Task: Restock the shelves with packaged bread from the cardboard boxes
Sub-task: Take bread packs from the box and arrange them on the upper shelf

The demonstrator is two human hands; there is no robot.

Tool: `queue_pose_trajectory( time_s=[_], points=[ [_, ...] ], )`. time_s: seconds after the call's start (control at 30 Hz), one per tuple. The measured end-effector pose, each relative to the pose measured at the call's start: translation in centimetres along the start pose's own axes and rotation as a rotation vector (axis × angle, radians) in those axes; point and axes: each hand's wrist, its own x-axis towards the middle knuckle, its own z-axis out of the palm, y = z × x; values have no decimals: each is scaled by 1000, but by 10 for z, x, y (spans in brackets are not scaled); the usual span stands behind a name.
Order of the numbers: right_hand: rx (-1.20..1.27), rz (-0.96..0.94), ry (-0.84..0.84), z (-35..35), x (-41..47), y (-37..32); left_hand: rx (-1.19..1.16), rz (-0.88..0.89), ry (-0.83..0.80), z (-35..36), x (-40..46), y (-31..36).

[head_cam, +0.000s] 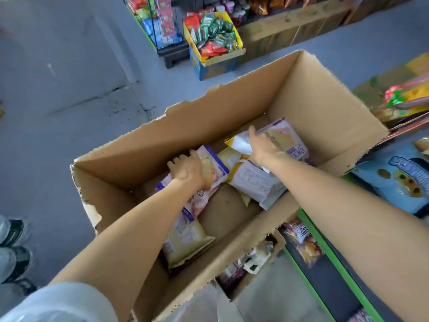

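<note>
Inside the cardboard box, left hand and right hand each grip a bread packet; next, lift both toward the shelf.

Your left hand covers the middle of the bread pack under it; your fingertips go over its far edge, so the grip cannot be read. Your right hand hides part of the purple-edged pack; print there too blurred to read. Your forearms block much of the cardboard box floor and the lower packs. Green shelf runs out past the right and bottom edges; goods on it smeared. Shoes cut by the left edge. Far snack bin: labels too small
</note>
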Motion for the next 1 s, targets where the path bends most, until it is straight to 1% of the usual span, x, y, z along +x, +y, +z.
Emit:
queue_pose_trajectory(
  time_s=[0.07, 0.1, 0.17, 0.23, 0.27, 0.33, 0.43, 0.5, 0.57, 0.63, 0.7, 0.77, 0.87, 0.93, 1.0],
  points=[
    [174, 15, 63, -13, -6, 8, -8, 2, 157, -2, -4, 3],
    [286, 41, 91, -21, -10, 14, -23, 5, 202, -7, -6, 4],
    [543, 87, 133, -36, -22, 27, -64, -8, 228, -16, -9, 2],
    [840, 129, 184, -48, -33, 40, -90, -44, 200, -27, -14, 0],
    [1001, 141, 184, -52, -39, 45, -88, -62, 195, -31, -18, 1],
    [1264, 159, 124, -58, -55, 51, -103, -88, 215, -40, -29, 3],
    [1510, 139, -17, -63, -79, 61, -218, -63, 278, -58, -49, 11],
    [1683, 65, -116, -69, -100, 68, -340, -39, 341, -75, -67, 20],
    [1875, -35, -160, -74, -123, 79, -523, -51, 415, -94, -92, 34],
    [1981, -133, -152, -78, -150, 96, -700, -69, 438, -109, -119, 53],
    [1990, -196, -128, -83, -176, 118, -849, -51, 437, -117, -147, 73],
    [1970, -240, -93, -85, -198, 147, -979, 26, 458, -122, -181, 94],
    [1954, -319, -56, -92, -242, 192, -1110, 183, 479, -127, -236, 130],
    [1925, -386, -49, -97, -273, 219, -1184, 262, 464, -130, -267, 154],
    [1851, -422, 8, -105, -303, 246, -1235, 313, 404, -136, -290, 177]
  ],
)
